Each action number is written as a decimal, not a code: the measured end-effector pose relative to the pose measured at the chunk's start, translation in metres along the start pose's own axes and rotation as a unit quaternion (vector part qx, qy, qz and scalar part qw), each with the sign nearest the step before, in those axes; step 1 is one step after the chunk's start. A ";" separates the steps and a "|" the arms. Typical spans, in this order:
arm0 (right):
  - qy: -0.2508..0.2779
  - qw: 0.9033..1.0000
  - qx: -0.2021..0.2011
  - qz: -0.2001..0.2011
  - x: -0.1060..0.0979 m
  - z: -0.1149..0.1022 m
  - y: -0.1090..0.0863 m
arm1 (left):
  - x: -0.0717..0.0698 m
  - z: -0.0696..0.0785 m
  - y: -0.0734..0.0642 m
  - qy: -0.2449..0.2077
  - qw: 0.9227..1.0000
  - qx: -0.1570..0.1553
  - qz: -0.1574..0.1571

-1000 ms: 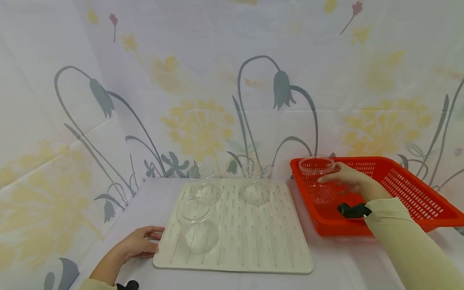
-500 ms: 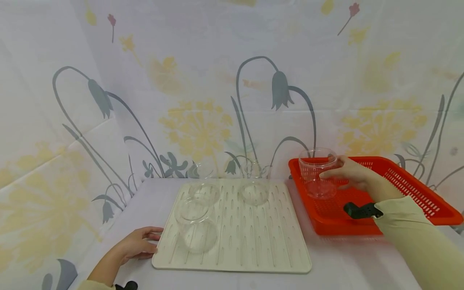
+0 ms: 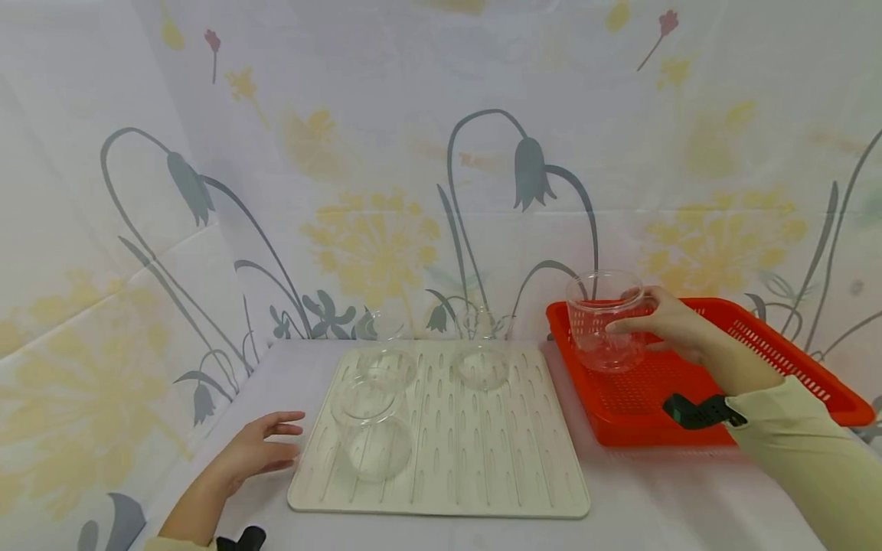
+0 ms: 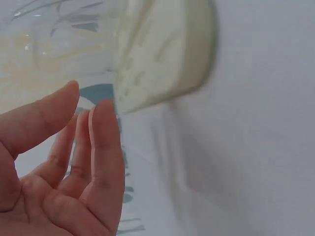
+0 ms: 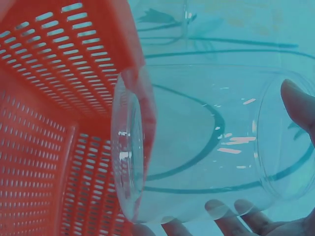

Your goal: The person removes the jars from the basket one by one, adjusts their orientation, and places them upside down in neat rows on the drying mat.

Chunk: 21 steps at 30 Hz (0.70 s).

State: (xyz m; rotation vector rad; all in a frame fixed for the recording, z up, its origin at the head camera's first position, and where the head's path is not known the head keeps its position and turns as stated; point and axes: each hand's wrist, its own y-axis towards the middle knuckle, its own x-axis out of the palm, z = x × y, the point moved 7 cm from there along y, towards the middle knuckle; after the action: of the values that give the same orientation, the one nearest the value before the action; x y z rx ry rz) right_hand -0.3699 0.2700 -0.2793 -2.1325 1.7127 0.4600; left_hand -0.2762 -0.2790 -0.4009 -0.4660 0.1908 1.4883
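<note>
In the head view my right hand [image 3: 678, 333] grips a clear round cup [image 3: 606, 333] by its side, upright over the left part of the red basket [image 3: 661, 436]. The right wrist view shows the thumb near the cup's [image 5: 206, 137] rim and the fingers along its wall. My left hand [image 3: 255, 448], fingers loosely bent and holding nothing, hovers just left of the cream ridged drying mat [image 3: 503, 459]. Clear cups stand on the mat: one front left [image 3: 377, 451], one back left [image 3: 387, 367], one back middle [image 3: 484, 371].
The basket's slotted wall [image 5: 54, 44] lies close to the held cup's base in the right wrist view. A white cloth [image 3: 648, 497] covers the table. Behind it hangs a flower-printed curtain [image 3: 413, 153].
My right hand has lifted the cup upward out of the basket. My left hand has risen slightly from beside the mat's edge, its fingers spreading a little. The standing cups stayed put.
</note>
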 end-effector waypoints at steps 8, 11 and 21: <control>-0.014 0.999 -0.026 0.017 0.005 -0.011 -0.012 | -0.002 0.039 -0.006 -0.022 0.996 0.065 0.052; -0.020 0.999 -0.032 0.019 0.010 -0.016 -0.015 | -0.001 0.057 -0.011 -0.019 0.994 0.090 0.067; -0.029 0.998 -0.039 0.034 0.021 -0.023 -0.024 | 0.017 0.100 -0.017 -0.036 0.989 0.130 0.056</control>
State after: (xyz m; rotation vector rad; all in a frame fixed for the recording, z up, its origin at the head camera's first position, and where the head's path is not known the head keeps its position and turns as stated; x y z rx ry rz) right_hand -0.3412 0.2455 -0.2672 -2.0979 1.7656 0.6110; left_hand -0.2743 -0.2226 -0.3153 -0.1932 0.3535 1.5614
